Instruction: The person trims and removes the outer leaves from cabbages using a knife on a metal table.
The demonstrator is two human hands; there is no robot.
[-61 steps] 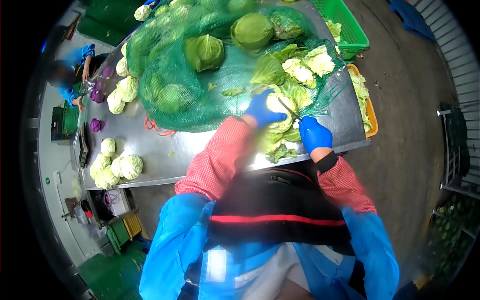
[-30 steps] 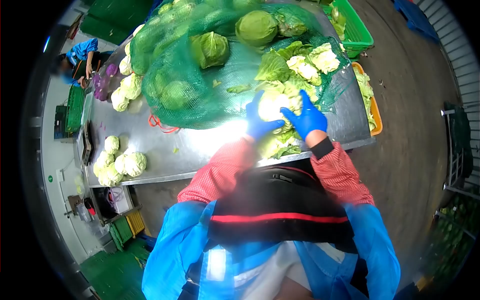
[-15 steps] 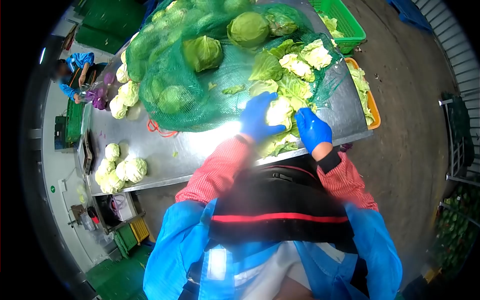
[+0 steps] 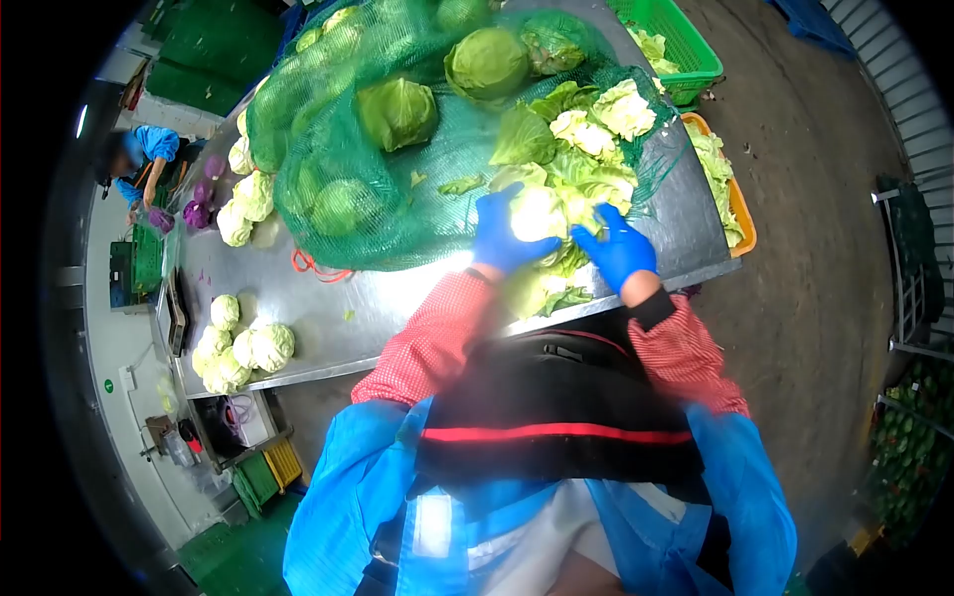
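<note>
My left hand (image 4: 505, 234), in a blue glove, curves round the left and near side of a pale cabbage head (image 4: 538, 211) close to the table's front edge. To its right, my right hand (image 4: 618, 248), gloved too, has its fingers apart beside the cabbage, with nothing gripped in them. Loose cabbage leaves (image 4: 599, 189) lie behind and beneath the held head. Beyond them, a green mesh sack (image 4: 437, 214) spreads over the table, with whole cabbages (image 4: 487, 66) in and on it.
Several trimmed cabbages (image 4: 270, 347) sit at the left of the metal table (image 4: 328, 323), with purple cabbages (image 4: 196, 213) farther back. A green crate (image 4: 701, 60) and a yellow crate (image 4: 743, 214) with leaves stand at right. Another person (image 4: 154, 149) works at the far left.
My right hand's fingers have gone from closed to spread. My left hand stays round the cabbage. The other person's arms have shifted by the purple cabbages.
</note>
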